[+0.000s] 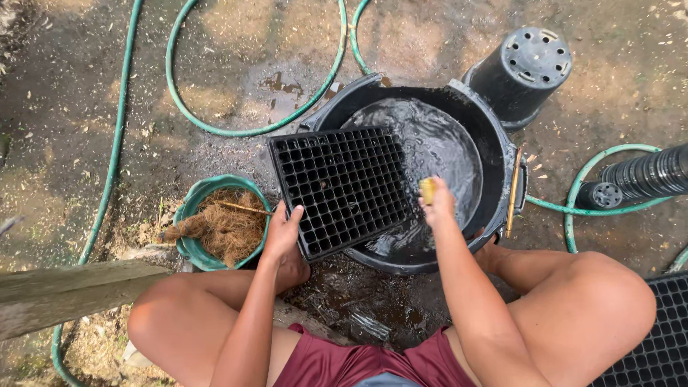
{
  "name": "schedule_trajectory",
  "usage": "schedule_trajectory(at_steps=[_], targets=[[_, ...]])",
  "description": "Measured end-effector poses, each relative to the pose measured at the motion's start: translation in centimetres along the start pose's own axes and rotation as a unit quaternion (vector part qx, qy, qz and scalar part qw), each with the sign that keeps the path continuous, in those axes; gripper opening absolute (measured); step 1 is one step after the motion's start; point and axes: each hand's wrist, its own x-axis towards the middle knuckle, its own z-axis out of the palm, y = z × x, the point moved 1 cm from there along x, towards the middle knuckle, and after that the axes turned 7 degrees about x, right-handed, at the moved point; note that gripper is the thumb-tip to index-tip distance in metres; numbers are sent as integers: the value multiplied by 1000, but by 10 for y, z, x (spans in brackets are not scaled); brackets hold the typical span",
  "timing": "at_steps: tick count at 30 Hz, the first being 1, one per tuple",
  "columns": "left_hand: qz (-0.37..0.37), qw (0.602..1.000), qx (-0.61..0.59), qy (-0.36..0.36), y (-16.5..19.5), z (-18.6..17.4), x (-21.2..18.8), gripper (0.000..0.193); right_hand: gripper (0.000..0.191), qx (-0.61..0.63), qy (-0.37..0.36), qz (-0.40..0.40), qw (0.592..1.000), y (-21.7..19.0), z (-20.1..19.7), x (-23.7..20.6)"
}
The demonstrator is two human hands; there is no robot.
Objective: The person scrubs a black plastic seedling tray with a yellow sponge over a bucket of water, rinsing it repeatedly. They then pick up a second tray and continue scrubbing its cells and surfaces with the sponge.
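My left hand (284,233) grips the near left corner of a black plastic seedling tray (342,185) with many small cells. The tray is tilted over the rim of a large black tub (502,154) holding water. My right hand (438,203) is closed around a small yellow sponge (427,189) at the tray's right edge, above the water. My bare knees frame the tub on both sides.
A green bucket (188,208) full of brown coconut fibre stands left of the tub. An upturned black pot (527,70) sits behind it. A stack of black pots (641,179) lies at right, another cell tray (656,337) at bottom right. Green hose (236,130) loops over wet ground.
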Motion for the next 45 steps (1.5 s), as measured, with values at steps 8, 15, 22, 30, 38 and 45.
schedule_trajectory(at_steps=[8, 15, 22, 30, 38, 45], targets=[[-124, 991, 17, 54, -10, 24, 23, 42, 22, 149, 134, 30, 979, -19, -50, 62], [-102, 993, -29, 43, -2, 30, 25, 40, 31, 56, -129, -13, 990, -29, 34, 46], [-79, 992, -39, 84, -7, 34, 18, 42, 34, -50, -271, -135, 952, -47, 119, 12], [-136, 973, -138, 124, -8, 48, 13, 75, 29, 111, 69, -82, 988, -40, 0, 66], [-177, 967, -152, 106, -20, 44, 29, 84, 26, -74, -77, -77, 991, -7, 35, 41], [-175, 957, -218, 77, -10, 40, 15, 79, 31, -249, -423, -300, 818, 55, 132, -118]])
